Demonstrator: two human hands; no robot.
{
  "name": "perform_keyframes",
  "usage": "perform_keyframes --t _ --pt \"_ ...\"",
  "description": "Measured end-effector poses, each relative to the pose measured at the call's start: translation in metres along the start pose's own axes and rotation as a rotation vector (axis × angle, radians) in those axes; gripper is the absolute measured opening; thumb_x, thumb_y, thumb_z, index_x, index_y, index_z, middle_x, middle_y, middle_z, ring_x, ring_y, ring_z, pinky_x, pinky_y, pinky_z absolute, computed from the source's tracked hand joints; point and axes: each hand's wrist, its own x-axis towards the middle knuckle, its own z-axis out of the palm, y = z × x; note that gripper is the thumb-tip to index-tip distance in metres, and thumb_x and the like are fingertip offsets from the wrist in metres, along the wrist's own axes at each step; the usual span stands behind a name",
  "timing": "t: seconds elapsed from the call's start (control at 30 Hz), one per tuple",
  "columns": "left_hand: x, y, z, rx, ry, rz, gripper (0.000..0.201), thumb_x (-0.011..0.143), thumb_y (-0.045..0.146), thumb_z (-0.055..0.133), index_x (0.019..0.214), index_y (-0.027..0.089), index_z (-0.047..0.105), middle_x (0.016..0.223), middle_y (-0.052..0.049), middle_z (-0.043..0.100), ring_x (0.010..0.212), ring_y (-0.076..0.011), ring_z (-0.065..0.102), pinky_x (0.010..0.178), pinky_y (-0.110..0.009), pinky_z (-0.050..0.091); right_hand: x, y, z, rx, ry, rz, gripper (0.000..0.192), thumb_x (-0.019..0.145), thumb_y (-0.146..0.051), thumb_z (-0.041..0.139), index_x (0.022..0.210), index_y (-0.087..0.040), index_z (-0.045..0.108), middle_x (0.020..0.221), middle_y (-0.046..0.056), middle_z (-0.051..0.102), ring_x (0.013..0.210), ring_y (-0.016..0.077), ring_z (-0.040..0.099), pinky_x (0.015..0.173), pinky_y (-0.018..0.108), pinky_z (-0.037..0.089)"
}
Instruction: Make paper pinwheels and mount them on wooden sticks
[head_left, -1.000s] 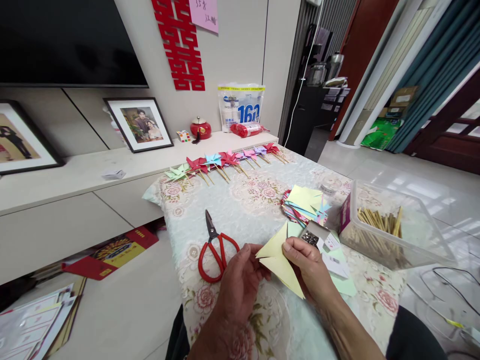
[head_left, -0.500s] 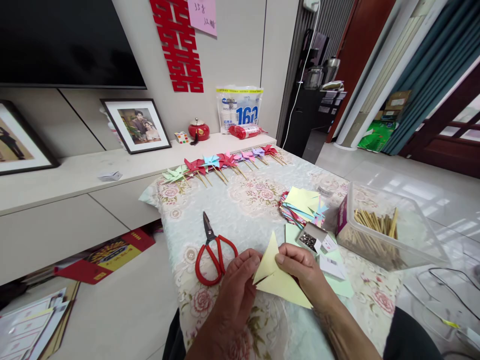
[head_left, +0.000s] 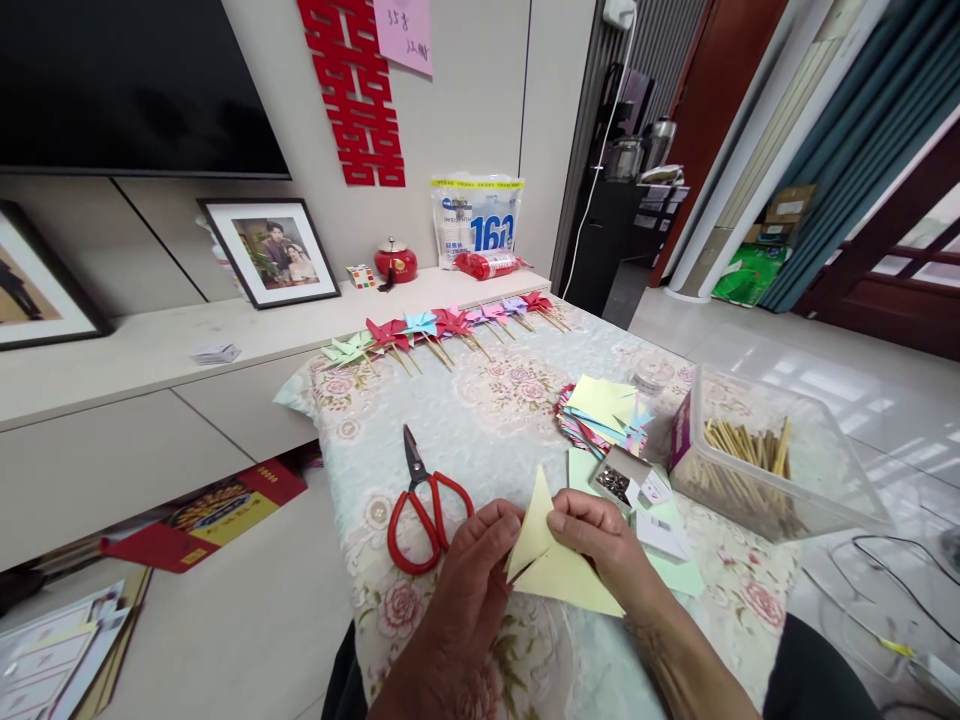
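A pale yellow sheet of paper (head_left: 566,580), slit and partly folded into points, is held between both hands above the table. My left hand (head_left: 480,555) pinches its left edge. My right hand (head_left: 596,535) grips it from the right, thumb on top near the middle. Red-handled scissors (head_left: 426,510) lie just left of my left hand, blades pointing away. Beyond my right hand are an open small box of metal pins (head_left: 619,478), a white box (head_left: 661,535) and a stack of coloured paper (head_left: 606,410).
A clear plastic bin (head_left: 776,465) of wooden sticks stands at the table's right edge. Finished paper pinwheels (head_left: 450,325) lie in a row along the far edge of the flowered tablecloth (head_left: 517,380). Behind them runs a white cabinet (head_left: 285,330) with framed photos and a red jar (head_left: 395,263).
Both hands keep their hold on the yellow paper, which has shifted only slightly. The view has moved a little; the things on the table stay in place.
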Motion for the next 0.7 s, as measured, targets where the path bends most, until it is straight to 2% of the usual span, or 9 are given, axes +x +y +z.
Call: perform_keyframes --t 0.43,0.57,0.7 --pt "-0.0010 0.0019 0.0044 -0.005 0.069 -0.012 0.032 0.070 0.041 0.084 0.074 0.014 0.066 0.062 0.001 0.060 0.056 -0.0090 0.047 0.055 -0.021 0.037 0.0003 -0.0012 -0.0006 0.014 0.003 0.018 0.040 0.069 -0.052 0.083 0.070 -0.016 0.065 0.058 -0.001 0.066 0.046 0.0090 0.054 0.048 0.020 0.036" --pt "-0.0012 0.0032 0.0047 0.021 0.054 0.025 0.032 0.074 0.044 0.080 0.078 0.014 0.068 0.063 -0.001 0.062 0.058 -0.0106 0.049 0.056 -0.022 0.039 -0.0003 -0.0023 0.0007 0.020 0.018 0.016 0.040 0.068 -0.051 0.084 0.068 -0.016 0.064 0.058 -0.001 0.066 0.046 0.0086 0.054 0.048 0.020 0.036" --pt "-0.0028 0.0028 0.0032 -0.010 0.058 -0.001 0.029 0.073 0.038 0.082 0.081 0.014 0.067 0.063 0.000 0.063 0.058 -0.0112 0.053 0.058 -0.023 0.040 -0.0009 -0.0025 0.0008 0.005 0.000 0.024 0.040 0.069 -0.051 0.083 0.070 -0.016 0.064 0.059 -0.001 0.067 0.047 0.0098 0.055 0.049 0.021 0.037"
